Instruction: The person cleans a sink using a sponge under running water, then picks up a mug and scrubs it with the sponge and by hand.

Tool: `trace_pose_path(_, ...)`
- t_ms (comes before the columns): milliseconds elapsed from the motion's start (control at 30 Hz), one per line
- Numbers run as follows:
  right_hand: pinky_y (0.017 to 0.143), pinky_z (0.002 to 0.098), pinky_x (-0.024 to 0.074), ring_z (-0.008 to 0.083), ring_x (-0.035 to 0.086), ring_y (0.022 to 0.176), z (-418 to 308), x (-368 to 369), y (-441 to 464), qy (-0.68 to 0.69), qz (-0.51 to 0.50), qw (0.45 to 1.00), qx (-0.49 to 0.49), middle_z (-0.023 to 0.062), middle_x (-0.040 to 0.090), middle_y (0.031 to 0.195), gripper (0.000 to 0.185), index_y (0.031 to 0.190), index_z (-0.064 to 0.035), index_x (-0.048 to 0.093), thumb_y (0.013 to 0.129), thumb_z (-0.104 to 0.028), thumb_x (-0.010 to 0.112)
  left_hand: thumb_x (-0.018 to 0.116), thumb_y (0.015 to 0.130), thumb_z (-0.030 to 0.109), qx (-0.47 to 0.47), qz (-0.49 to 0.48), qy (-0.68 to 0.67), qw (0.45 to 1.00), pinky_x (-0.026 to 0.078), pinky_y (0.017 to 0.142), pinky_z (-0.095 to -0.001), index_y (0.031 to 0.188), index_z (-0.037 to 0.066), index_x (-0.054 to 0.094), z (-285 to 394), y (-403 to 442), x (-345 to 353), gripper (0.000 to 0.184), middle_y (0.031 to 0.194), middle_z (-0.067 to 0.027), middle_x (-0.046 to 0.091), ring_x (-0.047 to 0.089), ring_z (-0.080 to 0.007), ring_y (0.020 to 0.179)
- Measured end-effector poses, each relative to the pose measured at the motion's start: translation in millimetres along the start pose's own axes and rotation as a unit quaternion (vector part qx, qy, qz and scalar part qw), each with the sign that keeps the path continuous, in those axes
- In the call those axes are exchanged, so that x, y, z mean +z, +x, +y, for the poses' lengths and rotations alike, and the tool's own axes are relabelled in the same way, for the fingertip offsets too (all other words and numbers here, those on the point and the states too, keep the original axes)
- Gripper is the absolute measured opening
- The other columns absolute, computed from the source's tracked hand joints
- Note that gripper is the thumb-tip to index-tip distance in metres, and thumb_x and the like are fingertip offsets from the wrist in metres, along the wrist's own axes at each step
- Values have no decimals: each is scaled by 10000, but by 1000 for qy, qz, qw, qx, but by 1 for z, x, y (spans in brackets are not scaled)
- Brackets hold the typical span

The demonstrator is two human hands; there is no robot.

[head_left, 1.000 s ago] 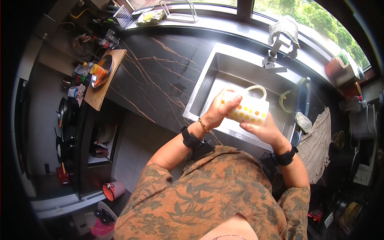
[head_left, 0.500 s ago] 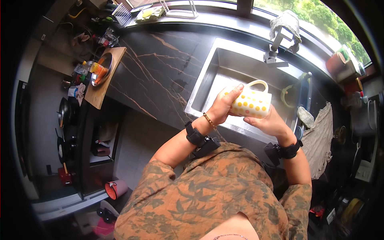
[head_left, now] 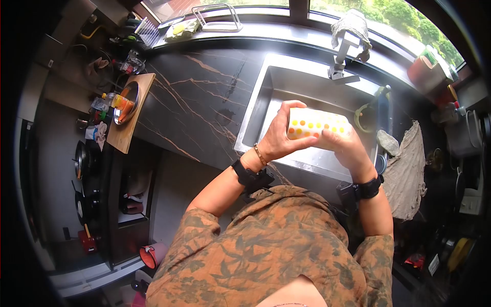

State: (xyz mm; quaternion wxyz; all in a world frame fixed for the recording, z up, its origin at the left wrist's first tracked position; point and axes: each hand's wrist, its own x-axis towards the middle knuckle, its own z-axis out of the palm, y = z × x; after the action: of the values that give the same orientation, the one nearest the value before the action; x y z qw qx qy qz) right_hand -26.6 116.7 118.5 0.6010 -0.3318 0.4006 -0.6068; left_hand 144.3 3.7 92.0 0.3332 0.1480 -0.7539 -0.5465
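Observation:
A white mug [head_left: 318, 123] with yellow and orange dots lies on its side in the air over the steel sink [head_left: 255, 110]. Around its left end wraps my left hand [head_left: 279, 134], thumb below and fingers above. At the right end my right hand [head_left: 348, 146] grips it, with the thumb on the dotted side. The mug's handle is not visible.
Behind the sink stands a faucet [head_left: 340, 64] with a cloth [head_left: 352, 29] draped on it. Right of the sink are a sponge-like pale object [head_left: 387, 143] and a beige cloth [head_left: 406, 176]. A wooden board [head_left: 138, 112] holding a pan is far left.
The mug has turned in my hands, so its handle, upright before, no longer shows. My left hand has shifted to the mug's end, and my right hand has closed further over the other end.

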Motion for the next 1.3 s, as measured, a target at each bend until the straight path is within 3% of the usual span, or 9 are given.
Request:
trace_pose_path(167,848,267,501,119,608,994,0,7,0,-138,-52,989,-19,69,654,1095,497,1209,11,572,790,-140,791,717,847,373,-173,93,-308,931,537,799,-271,1172,4,457,-6,3,10,556,1018,-95,571,610,-164,938)
trace_pose_path(400,693,242,560,107,652,774,15,16,17,-161,160,967,-119,55,690,895,339,1040,34,655,802,-165,791,686,875,405,-200,139,-273,931,568,695,-275,1133,-22,438,-23,4,19,557,1010,-123,564,624,-161,873)
trace_pose_path(500,669,241,567,105,650,762,14,10,20,-157,229,958,-67,62,690,911,331,1035,26,655,810,-180,785,685,872,422,-210,146,-270,928,570,660,-269,1148,-26,424,-20,5,27,588,1016,-127,562,627,-158,867)
trace_pose_path(667,870,270,496,121,608,966,1,-8,16,-117,-34,992,42,38,648,1064,464,1212,5,567,819,-140,767,653,892,419,-246,114,-316,909,572,618,-264,1091,-11,512,-13,10,25,495,948,-107,620,662,-152,779)
trace_pose_path(767,841,263,503,112,605,965,6,-9,13,-173,-65,983,11,40,646,1094,479,1218,1,562,807,-123,774,626,906,422,-265,138,-329,896,573,602,-260,1040,-6,560,-11,10,23,453,896,-87,646,672,-149,718)
trace_pose_path(933,732,248,527,110,632,800,11,-8,18,-209,23,976,-59,58,680,930,360,1075,14,638,798,-154,793,723,845,388,-175,71,-279,941,568,732,-273,1149,-19,432,-11,6,9,586,1040,-127,591,636,-167,916)
trace_pose_path(1000,726,251,530,118,640,807,9,-7,21,-99,99,988,-62,70,679,935,357,1058,28,634,805,-171,788,809,768,377,-146,32,-210,966,541,822,-284,1164,-15,336,-5,3,2,731,1097,-143,516,557,-174,1037)
trace_pose_path(1167,755,247,525,133,650,815,12,-13,28,1,207,977,-40,86,672,927,376,1020,40,625,856,-276,743,814,745,403,-124,37,-94,987,537,778,-261,1070,-23,348,-12,1,11,710,1003,-123,488,543,-169,984)
trace_pose_path(1300,806,267,510,141,631,901,6,-13,20,-25,86,996,-25,81,661,1003,400,1106,27,605,847,-246,741,763,781,411,-171,74,-212,960,554,605,-238,1089,-39,425,4,6,16,641,988,-131,548,616,-167,886)
